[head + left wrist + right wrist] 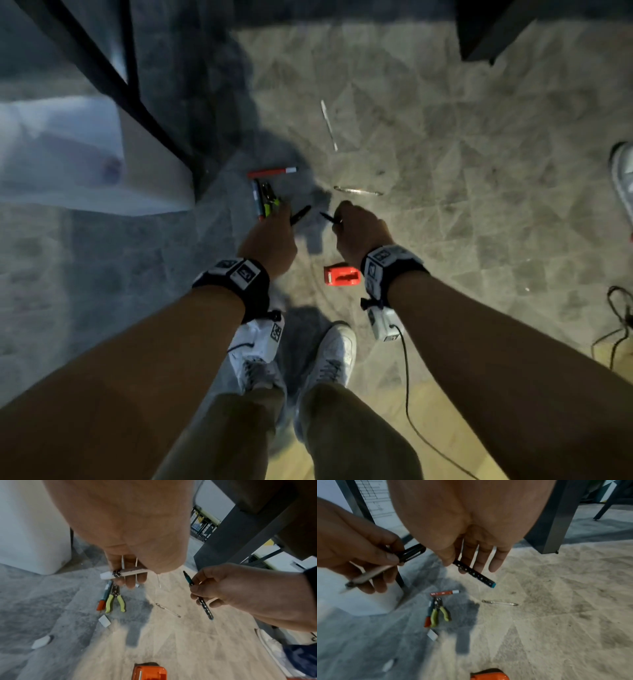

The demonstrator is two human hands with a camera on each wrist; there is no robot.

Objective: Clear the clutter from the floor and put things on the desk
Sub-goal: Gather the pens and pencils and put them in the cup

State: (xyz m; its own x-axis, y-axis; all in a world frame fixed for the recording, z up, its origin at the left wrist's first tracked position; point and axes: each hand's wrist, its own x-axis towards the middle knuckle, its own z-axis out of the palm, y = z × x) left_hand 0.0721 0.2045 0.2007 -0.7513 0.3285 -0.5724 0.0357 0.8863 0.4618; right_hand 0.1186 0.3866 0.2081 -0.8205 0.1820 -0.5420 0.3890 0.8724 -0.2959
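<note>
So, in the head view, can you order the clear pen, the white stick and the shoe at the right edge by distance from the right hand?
1. The clear pen, on the floor just ahead of the right hand.
2. The white stick, farther ahead.
3. The shoe, at the far right edge.

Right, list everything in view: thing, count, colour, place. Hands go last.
pliers: one, yellow-green handles, on floor
marker: one, red and white, on floor above pliers
tool: one, teal with orange end, on floor beside pliers
clear pen: one, on floor to the right
white stick: one, on floor farther off
orange box: one, on floor near feet
white pieces: two, on floor
left hand: holds a black cap and a white pen
right hand: holds a dark dotted pen
</note>
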